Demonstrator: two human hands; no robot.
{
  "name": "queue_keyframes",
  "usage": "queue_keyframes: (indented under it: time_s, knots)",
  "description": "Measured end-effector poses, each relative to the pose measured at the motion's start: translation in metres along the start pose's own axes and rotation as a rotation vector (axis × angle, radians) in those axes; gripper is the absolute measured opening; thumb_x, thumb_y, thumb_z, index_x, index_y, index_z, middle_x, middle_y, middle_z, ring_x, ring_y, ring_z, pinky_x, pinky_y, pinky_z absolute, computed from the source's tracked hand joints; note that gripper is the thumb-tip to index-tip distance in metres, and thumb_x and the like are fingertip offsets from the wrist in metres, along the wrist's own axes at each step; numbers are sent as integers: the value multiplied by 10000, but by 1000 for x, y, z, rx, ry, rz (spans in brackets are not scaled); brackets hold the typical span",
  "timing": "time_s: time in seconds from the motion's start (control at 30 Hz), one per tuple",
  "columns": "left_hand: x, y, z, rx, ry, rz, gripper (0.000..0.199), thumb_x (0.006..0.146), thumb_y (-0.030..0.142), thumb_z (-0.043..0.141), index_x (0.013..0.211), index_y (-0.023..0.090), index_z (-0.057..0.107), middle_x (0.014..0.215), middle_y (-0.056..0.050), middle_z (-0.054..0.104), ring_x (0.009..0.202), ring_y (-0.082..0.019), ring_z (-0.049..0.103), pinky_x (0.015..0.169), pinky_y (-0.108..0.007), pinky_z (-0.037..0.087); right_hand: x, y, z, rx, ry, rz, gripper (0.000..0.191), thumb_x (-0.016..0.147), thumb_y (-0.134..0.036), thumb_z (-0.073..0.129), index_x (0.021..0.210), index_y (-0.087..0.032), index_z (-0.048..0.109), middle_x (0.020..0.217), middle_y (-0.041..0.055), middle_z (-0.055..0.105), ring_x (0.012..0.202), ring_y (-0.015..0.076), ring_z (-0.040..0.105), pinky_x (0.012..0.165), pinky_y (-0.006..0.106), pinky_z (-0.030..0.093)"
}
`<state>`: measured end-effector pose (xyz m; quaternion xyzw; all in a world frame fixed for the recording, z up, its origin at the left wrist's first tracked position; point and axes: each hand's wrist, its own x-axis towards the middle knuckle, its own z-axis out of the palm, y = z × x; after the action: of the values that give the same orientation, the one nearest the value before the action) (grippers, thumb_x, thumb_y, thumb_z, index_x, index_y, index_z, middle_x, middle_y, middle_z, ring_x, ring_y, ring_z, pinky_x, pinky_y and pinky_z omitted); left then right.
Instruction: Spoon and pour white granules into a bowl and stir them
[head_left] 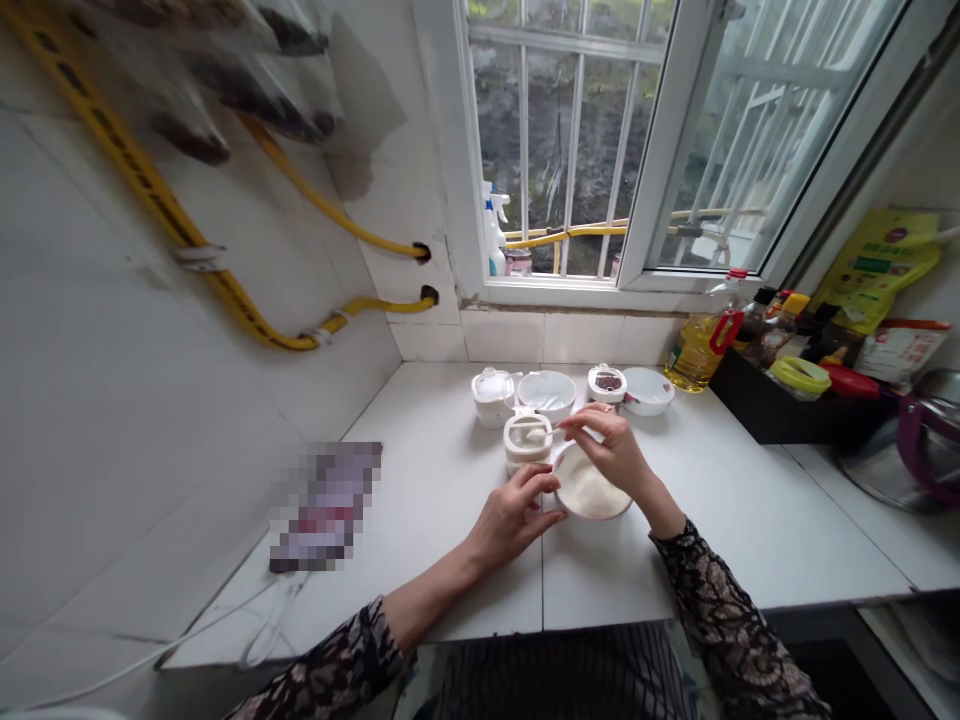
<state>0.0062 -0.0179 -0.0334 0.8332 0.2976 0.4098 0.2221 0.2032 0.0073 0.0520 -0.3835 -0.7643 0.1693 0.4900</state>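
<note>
My right hand (pixel 609 446) pinches a small white spoon (pixel 538 435), whose bowl, with some pale powder on it, is over the open white jar (pixel 527 447). Right of that jar stands a bowl of pale granules (pixel 591 488), partly under my right hand. My left hand (pixel 521 510) touches the left side of this bowl with its fingers, the thumb at the bowl's lower edge. Behind are a white lidded jar (pixel 493 397), a white bowl (pixel 547 393), a jar with dark red contents (pixel 606 384) and another white bowl (pixel 648 391).
A blurred flat object (pixel 330 510) with a white cable lies at the left of the white counter (pixel 442 470). At the right stand an oil bottle (pixel 697 345), a black box (pixel 772 405) of condiments and a metal pot (pixel 885 465). A window (pixel 574 150) is behind.
</note>
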Motion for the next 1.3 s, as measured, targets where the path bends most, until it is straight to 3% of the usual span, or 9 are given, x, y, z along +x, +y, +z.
queue_keyframes:
  time_s: [0.1,0.2,0.33,0.43,0.57,0.67,0.87,1.3]
  knots:
    - [0,1,-1,-10,-1,11,200,898,313,653,1065,223,590,1206,-82,616,839,-141,684,656,-257,625,-2,4,-18,63,159,113,148,880,-278,588,839,-217,716,682,23,670,747,209,624,762,350,473]
    - [0,1,-1,-16,0,24,187,907,305,643,1065,220,590,1207,-85,610,847,-141,689,648,-245,622,-5,11,-36,90,198,218,163,849,-309,579,780,-202,681,617,-3,597,606,174,558,640,310,444]
    - [0,1,-1,-16,5,37,183,911,303,640,1062,212,588,1211,-91,606,829,-138,688,643,-248,621,-10,18,-48,2,107,260,175,832,-300,557,734,-198,659,637,6,598,601,169,538,602,293,421]
    - [0,1,-1,-15,3,43,180,912,297,640,1060,211,587,1203,-88,607,839,-141,688,647,-248,620,-11,19,-46,-136,15,206,170,824,-245,535,725,-202,666,680,26,641,672,185,560,689,313,436]
    - [0,2,-2,-16,-1,44,178,913,292,638,1065,215,586,1200,-84,607,841,-139,687,651,-248,619,-10,20,-41,-198,-129,186,198,808,-177,527,660,-205,656,549,0,596,656,180,563,788,337,428]
    - [0,2,-2,-20,-1,46,174,915,293,636,1061,215,585,1194,-84,608,841,-142,684,647,-253,620,-11,25,-41,-79,-129,315,185,782,-187,528,655,-197,662,515,-15,574,555,153,529,636,291,417]
    - [1,1,-1,-19,4,48,169,915,297,633,1052,211,584,1185,-84,609,802,-128,673,632,-250,619,-9,41,-46,298,88,595,105,633,-220,605,577,-175,682,472,-13,575,482,130,488,528,269,382]
    - [1,2,-2,-19,-3,38,178,902,282,642,1058,214,589,1176,-83,620,869,-146,685,647,-247,623,-11,58,-44,499,118,610,114,654,-289,683,596,-191,696,477,1,584,475,158,544,578,330,483]
